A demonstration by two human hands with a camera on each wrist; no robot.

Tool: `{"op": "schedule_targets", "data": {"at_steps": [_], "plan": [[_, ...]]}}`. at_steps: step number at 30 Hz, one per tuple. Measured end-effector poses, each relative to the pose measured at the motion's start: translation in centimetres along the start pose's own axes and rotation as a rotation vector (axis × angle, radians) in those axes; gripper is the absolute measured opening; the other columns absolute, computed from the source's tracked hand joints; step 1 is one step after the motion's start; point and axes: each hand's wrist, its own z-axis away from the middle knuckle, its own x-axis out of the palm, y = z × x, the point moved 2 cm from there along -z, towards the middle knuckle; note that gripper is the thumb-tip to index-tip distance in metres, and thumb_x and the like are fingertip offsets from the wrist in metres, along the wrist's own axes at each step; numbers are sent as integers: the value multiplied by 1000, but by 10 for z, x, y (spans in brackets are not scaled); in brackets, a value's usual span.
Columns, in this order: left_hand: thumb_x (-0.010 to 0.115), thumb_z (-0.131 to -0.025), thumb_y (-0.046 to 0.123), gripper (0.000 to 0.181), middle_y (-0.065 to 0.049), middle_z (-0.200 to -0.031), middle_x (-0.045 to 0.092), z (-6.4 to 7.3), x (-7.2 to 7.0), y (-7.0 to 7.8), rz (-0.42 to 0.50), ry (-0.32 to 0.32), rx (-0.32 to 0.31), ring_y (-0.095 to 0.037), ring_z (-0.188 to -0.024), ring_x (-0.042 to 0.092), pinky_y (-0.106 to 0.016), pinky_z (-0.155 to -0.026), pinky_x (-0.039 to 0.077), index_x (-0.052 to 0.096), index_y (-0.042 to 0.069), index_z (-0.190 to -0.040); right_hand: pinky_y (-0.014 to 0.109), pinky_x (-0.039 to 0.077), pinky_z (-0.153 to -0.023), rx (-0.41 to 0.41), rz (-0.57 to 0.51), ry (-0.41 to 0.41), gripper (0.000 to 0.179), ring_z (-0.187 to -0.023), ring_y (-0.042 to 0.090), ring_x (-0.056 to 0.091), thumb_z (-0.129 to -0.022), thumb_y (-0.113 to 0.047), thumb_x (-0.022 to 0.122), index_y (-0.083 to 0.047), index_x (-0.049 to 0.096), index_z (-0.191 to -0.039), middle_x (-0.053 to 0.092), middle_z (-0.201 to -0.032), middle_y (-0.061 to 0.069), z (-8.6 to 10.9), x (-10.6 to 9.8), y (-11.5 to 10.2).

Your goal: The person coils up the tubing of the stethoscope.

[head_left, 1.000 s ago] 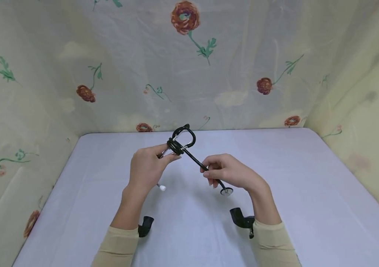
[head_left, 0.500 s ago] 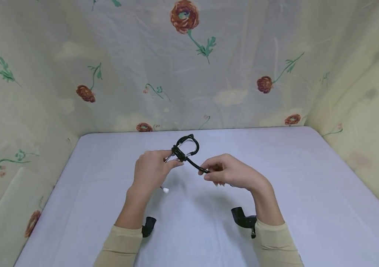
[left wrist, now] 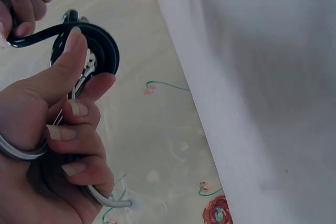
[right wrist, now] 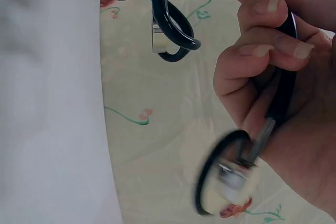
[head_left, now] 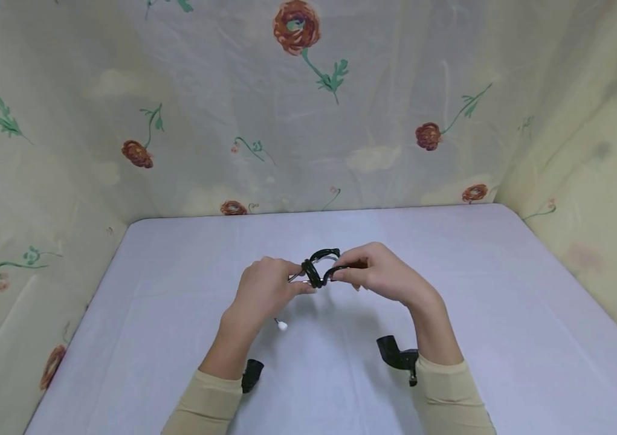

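White-clothed table point(head_left: 139, 320) | left hand point(head_left: 264, 284) clamped round stethoscope point(head_left: 313, 275) ear tubes point(left wrist: 102, 198), right hand point(head_left: 381, 272) round tubing above chestpiece point(right wrist: 231, 179) | stethoscope held above cloth: likely light, springy, slick; best held at coil | sideways room; far edge point(head_left: 308, 211), floral curtain point(head_left: 308, 151) beyond

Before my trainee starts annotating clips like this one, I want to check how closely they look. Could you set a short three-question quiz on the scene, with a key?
1. True or false: the left hand and the right hand both hold the stethoscope.
2. Which holds the stretch of tubing next to the chestpiece? A: left hand; B: right hand; C: both.
3. Fill in: in the head view, the colour of the eartip showing below the left hand is ____.

Key: 1 true; 2 B; 3 white.
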Motion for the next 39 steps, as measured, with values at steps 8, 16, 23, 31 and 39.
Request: {"op": "schedule_targets", "data": {"at_steps": [8, 16, 23, 31, 39], "plan": [[79, -79, 49, 33, 8, -89, 76, 2, 0, 5, 49, -110, 49, -9, -66, 53, -26, -59, 40, 78, 30, -106, 29, 45, -63, 5, 10, 77, 6, -68, 17, 54, -91, -20, 71, -19, 76, -92, 67, -78, 1, 1, -6, 2], [80, -79, 48, 30, 17, -81, 71, 4, 3, 12, 90, -198, 165, -7, -69, 56, -25, -62, 44, 79, 31, -103, 34, 51, -76, -16, -28, 102, 4, -82, 20, 66, -87, -19, 77, -16, 76, -89, 73, -86, 2, 1, -7, 2], [80, -78, 49, 26, 22, -74, 68, 7, 0, 16, 154, -211, 232, -3, -64, 53, -23, -59, 43, 79, 34, -99, 33, 55, -75, -6, -85, 108, 9, -80, 20, 67, -85, -19, 79, -13, 74, -91, 71, -86, 4, 0, -9, 5], [79, -78, 51, 20, 21, -63, 58, 11, -8, 24, 262, -229, 304, -2, -59, 44, -22, -56, 36, 76, 43, -96, 32, 54, -75, -50, -113, 96, 10, -81, 19, 66, -87, -20, 76, -14, 75, -95, 69, -91, 7, 4, -17, 15], [81, -79, 45, 11, 17, -62, 54, 14, -11, 30, 361, -215, 350, 1, -56, 39, -21, -55, 34, 75, 40, -87, 31, 55, -78, -36, -139, 58, 15, -84, 16, 66, -90, -19, 73, -7, 73, -99, 71, -93, 4, 7, -20, 22]]}}
